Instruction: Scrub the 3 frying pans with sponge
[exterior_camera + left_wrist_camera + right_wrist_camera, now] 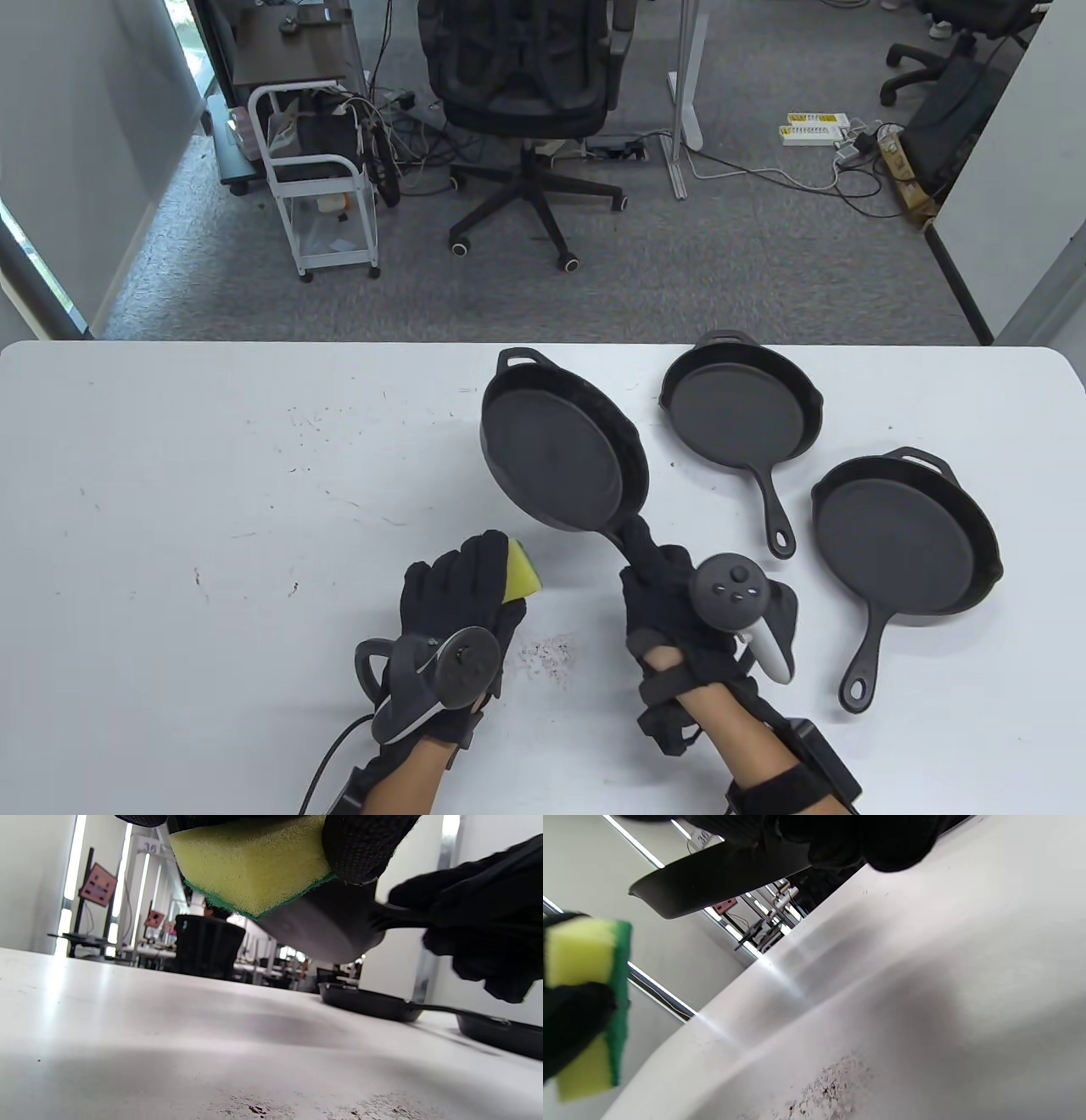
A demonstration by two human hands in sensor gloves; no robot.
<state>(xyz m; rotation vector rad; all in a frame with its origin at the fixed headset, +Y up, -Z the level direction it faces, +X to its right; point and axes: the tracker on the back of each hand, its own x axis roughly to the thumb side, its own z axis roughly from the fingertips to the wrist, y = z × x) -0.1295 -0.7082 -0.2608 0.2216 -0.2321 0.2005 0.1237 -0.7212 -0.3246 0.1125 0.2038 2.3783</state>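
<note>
My right hand (662,586) grips the handle of a black cast-iron pan (556,446) and holds it tilted above the white table (212,475); its underside (721,874) shows in the right wrist view. My left hand (462,586) holds a yellow sponge with a green scrub face (522,573), (250,861), (585,997), lifted off the table, left of the raised pan's handle. Two more black pans lie flat on the table: a smaller one (738,407) at the back and a larger one (904,535) at the right, both seen low at the right in the left wrist view (365,1001).
Dark crumbs (547,654) speckle the table between my hands. Beyond the table's far edge stand an office chair (526,93), a white cart (322,178) and floor cables.
</note>
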